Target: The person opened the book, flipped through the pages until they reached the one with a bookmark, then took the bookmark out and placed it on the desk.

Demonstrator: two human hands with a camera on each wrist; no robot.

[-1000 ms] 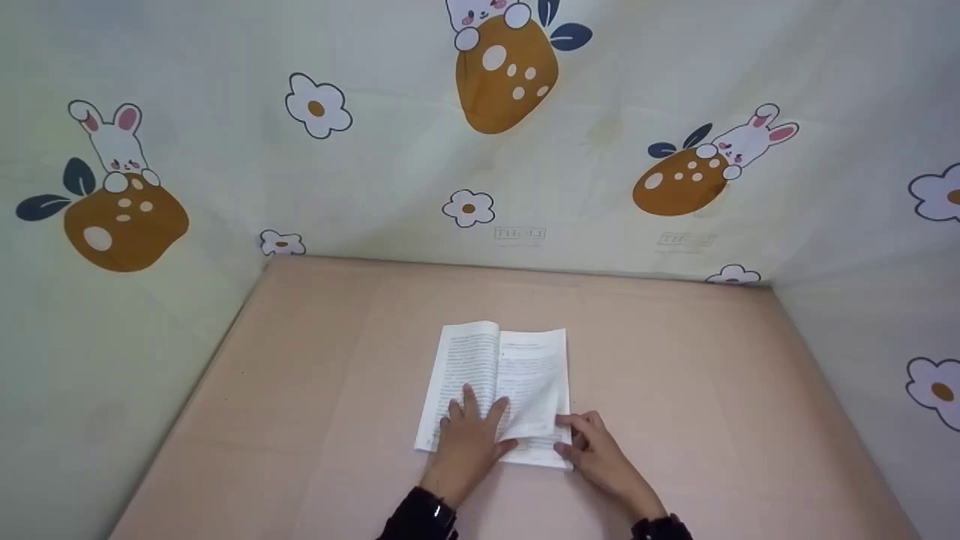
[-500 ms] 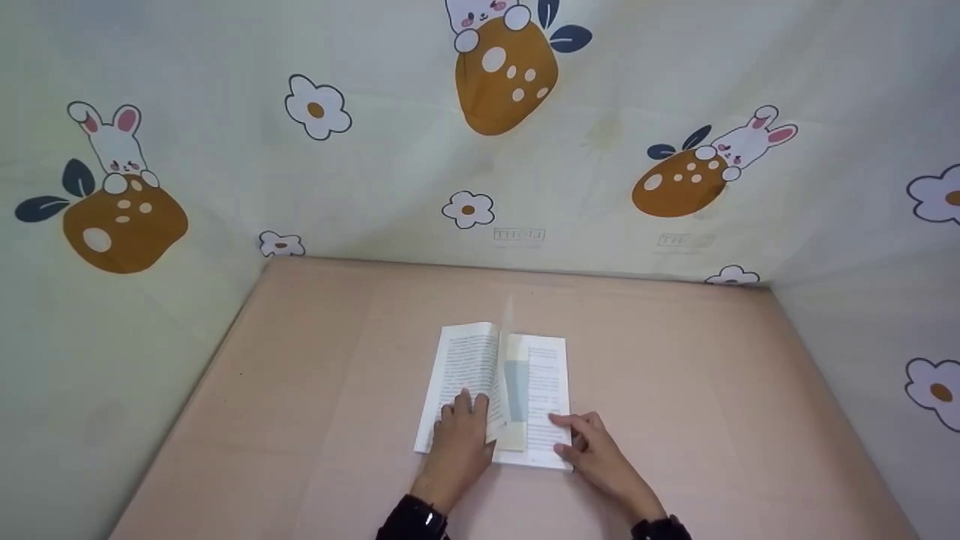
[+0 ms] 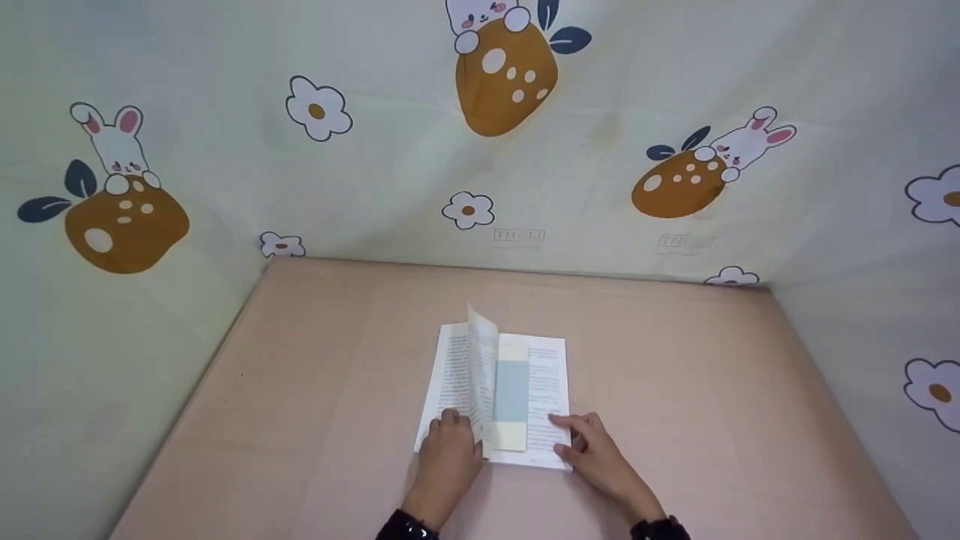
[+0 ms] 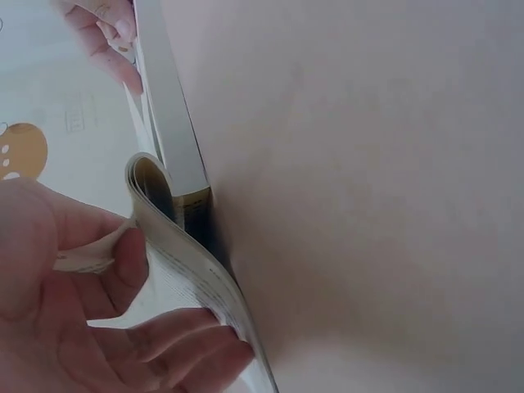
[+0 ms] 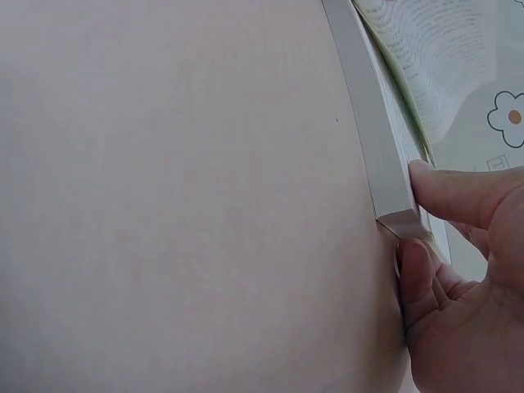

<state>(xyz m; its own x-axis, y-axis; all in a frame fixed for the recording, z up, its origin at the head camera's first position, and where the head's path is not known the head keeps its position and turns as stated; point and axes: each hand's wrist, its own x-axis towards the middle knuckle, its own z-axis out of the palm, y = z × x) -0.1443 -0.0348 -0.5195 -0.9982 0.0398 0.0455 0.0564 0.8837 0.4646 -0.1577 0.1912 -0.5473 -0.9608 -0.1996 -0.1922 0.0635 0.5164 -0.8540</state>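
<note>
An open book (image 3: 550, 375) lies on the table, its left side thin and its right side thick. My left hand (image 3: 448, 454) is at the lower left of the book. Between thumb and index finger it pinches a turned leaf (image 3: 484, 360), which stands up near the spine; in the left wrist view the other fingers touch the pages below. A cream and pale blue bookmark (image 3: 512, 390) rests on the right page beside the spine. My right hand (image 3: 600, 454) grips the lower right corner of the book, thumb (image 5: 458, 192) on top and fingers at its edge.
The book is on a pinkish-beige table (image 3: 322, 375). Pale cloth walls (image 3: 390, 172) with printed rabbits, orange fruit and flowers enclose its back and both sides.
My left hand has drawn back to the left, turning the leaf over from the right side. This has uncovered the bookmark. The right hand has stayed at its corner.
</note>
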